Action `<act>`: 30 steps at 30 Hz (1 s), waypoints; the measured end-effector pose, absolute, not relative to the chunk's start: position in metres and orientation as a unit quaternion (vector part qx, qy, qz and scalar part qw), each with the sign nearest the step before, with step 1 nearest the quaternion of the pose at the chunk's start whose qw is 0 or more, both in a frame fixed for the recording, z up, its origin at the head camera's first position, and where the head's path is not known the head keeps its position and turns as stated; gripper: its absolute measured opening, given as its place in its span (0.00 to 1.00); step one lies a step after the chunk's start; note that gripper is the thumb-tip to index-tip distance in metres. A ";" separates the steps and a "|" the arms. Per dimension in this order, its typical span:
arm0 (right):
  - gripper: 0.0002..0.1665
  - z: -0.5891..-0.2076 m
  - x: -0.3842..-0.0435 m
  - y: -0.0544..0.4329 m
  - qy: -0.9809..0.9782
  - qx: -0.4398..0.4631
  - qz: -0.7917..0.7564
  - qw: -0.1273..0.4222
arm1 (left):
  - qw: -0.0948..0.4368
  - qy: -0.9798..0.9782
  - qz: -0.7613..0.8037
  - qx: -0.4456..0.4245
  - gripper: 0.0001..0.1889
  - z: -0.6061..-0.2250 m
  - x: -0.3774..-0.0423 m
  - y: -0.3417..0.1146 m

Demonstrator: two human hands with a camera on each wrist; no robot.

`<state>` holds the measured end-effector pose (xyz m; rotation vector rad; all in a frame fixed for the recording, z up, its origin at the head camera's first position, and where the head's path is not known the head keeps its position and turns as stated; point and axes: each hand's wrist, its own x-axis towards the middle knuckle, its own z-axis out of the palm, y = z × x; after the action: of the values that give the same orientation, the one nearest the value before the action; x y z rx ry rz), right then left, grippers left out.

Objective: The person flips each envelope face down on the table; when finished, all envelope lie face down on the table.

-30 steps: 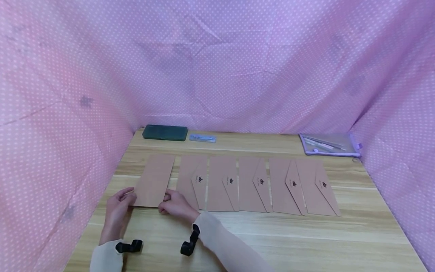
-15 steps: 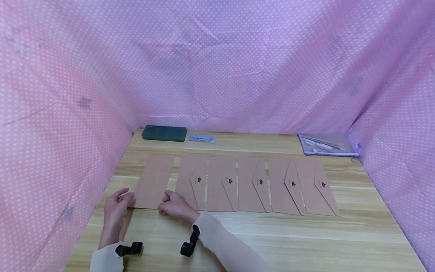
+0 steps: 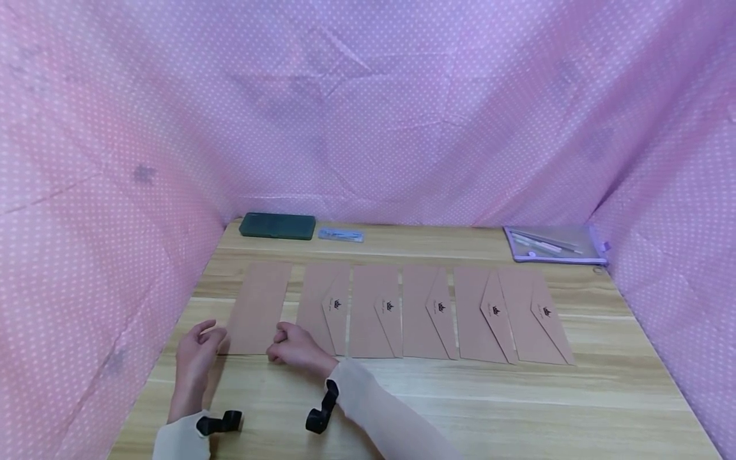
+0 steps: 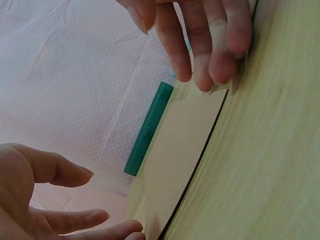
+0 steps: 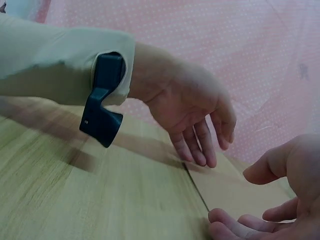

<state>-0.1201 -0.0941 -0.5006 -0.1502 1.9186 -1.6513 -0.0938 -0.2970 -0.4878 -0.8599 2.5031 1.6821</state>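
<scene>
A brown paper envelope (image 3: 259,310) lies plain side up at the left end of a row. My left hand (image 3: 195,354) is at its near left corner, thumb and fingers apart; in the left wrist view the fingertips (image 4: 127,227) meet the envelope's edge. By the near right corner is my right hand (image 3: 300,348), its fingers relaxed and bent a little, gripping nothing. The right wrist view shows its fingers (image 5: 232,225) at the envelope's near edge; whether they touch it I cannot tell. Beside it lies an envelope (image 3: 313,306) with its pointed flap and crown print showing.
Several more flap-side-up envelopes (image 3: 374,313) continue the row rightward. Along the back of the wooden table (image 3: 460,409) lie a dark green case (image 3: 278,225), a small blue packet (image 3: 341,235) and a purple-edged zip pouch (image 3: 554,245) with pens. Pink dotted cloth (image 3: 368,128) surrounds the table.
The leftmost envelope has shifted slightly left and nearer, lying flat. My fingers have loosened from its edges; both hands stay almost in place.
</scene>
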 end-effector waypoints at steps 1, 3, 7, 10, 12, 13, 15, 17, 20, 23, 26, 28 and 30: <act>0.43 -0.500 -0.120 -0.093 0.721 -0.060 -0.624 0.296 | 0.001 0.801 0.533 -0.274 0.29 -0.488 -0.094 -0.297; 0.42 -0.498 -0.120 -0.091 0.724 -0.069 -0.622 0.289 | -0.004 0.805 0.526 -0.273 0.28 -0.488 -0.095 -0.297; 0.40 -0.495 -0.122 -0.083 0.737 -0.077 -0.613 0.274 | -0.021 0.820 0.502 -0.273 0.27 -0.486 -0.096 -0.295; 0.40 -0.493 -0.122 -0.076 0.738 -0.080 -0.616 0.264 | -0.040 0.831 0.486 -0.269 0.25 -0.483 -0.097 -0.290; 0.40 -0.493 -0.122 -0.069 0.735 -0.088 -0.619 0.262 | -0.054 0.832 0.486 -0.263 0.24 -0.481 -0.098 -0.284; 0.40 -0.492 -0.123 -0.066 0.734 -0.092 -0.621 0.260 | -0.062 0.832 0.489 -0.256 0.24 -0.479 -0.099 -0.281; 0.41 -0.493 -0.124 -0.058 0.735 -0.099 -0.621 0.255 | -0.073 0.827 0.502 -0.243 0.23 -0.477 -0.102 -0.273; 0.40 -0.492 -0.125 -0.051 0.737 -0.104 -0.618 0.253 | -0.073 0.819 0.522 -0.227 0.22 -0.476 -0.105 -0.265; 0.40 -0.492 -0.126 -0.041 0.744 -0.105 -0.612 0.247 | -0.055 0.803 0.560 -0.199 0.22 -0.476 -0.109 -0.252; 0.40 -0.491 -0.127 -0.032 0.756 -0.116 -0.600 0.234 | -0.031 0.785 0.595 -0.168 0.22 -0.478 -0.112 -0.241; 0.40 -0.491 -0.128 -0.022 0.774 -0.142 -0.584 0.198 | -0.014 0.768 0.624 -0.141 0.21 -0.481 -0.114 -0.230; 0.40 -0.491 -0.129 -0.015 0.789 -0.158 -0.568 0.174 | -0.003 0.749 0.651 -0.127 0.22 -0.482 -0.115 -0.224; 0.40 -0.492 -0.129 -0.008 0.805 -0.167 -0.550 0.146 | 0.013 0.716 0.689 -0.111 0.20 -0.484 -0.116 -0.218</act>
<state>-0.1293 -0.0082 -0.4919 -0.4808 2.3176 -1.5838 -0.1156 -0.2181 -0.4842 -0.3457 2.2303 2.1480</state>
